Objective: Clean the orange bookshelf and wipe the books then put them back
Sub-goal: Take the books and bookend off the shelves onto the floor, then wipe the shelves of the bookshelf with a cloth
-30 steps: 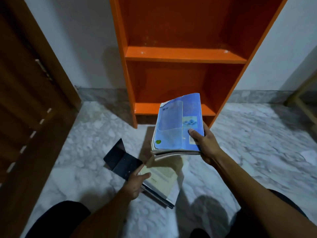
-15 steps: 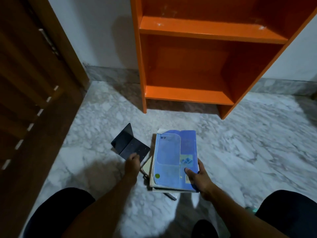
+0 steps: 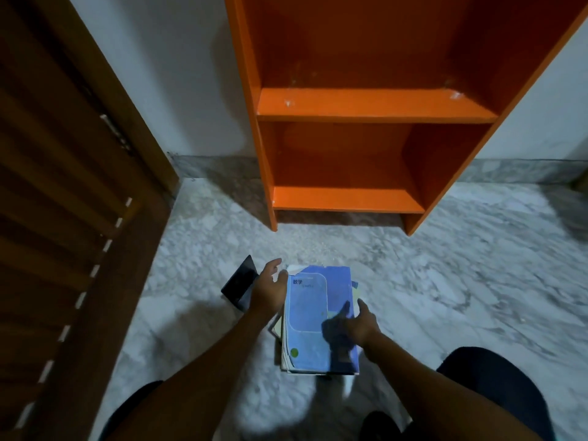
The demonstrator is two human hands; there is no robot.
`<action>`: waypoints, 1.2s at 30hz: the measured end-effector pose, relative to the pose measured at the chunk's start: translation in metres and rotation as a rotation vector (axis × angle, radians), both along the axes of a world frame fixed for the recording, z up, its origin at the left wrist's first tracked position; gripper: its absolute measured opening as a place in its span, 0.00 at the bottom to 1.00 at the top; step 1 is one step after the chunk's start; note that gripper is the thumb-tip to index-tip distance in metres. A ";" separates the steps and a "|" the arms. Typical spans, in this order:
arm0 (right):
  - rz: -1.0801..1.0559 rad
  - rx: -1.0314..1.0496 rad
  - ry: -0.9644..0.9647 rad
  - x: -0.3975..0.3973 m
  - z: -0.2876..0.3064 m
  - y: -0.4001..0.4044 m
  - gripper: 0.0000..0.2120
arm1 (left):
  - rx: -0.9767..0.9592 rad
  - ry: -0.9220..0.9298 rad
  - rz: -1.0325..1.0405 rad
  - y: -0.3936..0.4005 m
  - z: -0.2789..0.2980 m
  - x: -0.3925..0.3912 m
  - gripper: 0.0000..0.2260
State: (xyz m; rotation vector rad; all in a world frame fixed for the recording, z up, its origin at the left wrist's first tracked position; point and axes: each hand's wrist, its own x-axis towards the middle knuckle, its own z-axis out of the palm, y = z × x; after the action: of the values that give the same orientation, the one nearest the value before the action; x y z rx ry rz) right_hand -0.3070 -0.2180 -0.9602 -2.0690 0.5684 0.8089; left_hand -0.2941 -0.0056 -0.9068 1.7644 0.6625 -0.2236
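Books [image 3: 319, 319] lie piled on the floor [image 3: 445, 281] before the bare orange bookshelf [image 3: 366, 106], so it can be cleaned. Left hand [image 3: 269, 289] and right hand [image 3: 361, 323] spread loose beside them, holding nothing.

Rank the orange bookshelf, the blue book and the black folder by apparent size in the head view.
1. Orange bookshelf, by far the largest.
2. Blue book.
3. Black folder, smallest, though the left hand hides part of it, so its full size is unsure.
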 end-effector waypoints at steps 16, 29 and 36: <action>0.361 -0.380 -0.439 0.021 0.522 -0.034 0.32 | 0.598 -0.153 -0.648 -0.017 0.494 0.018 0.26; 0.212 -0.655 -0.747 0.026 0.777 -0.108 0.31 | 0.904 -0.590 -0.815 -0.082 0.739 0.048 0.27; 0.063 -0.757 -0.890 0.056 0.870 -0.173 0.30 | 0.931 -0.834 -0.839 -0.152 0.836 0.082 0.26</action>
State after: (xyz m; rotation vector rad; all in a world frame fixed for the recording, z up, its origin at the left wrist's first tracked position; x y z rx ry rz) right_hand -0.2509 -0.3906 -0.0902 -2.8234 0.3073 -0.4227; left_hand -0.2121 -0.1579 -0.0713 2.6673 -0.7389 0.3230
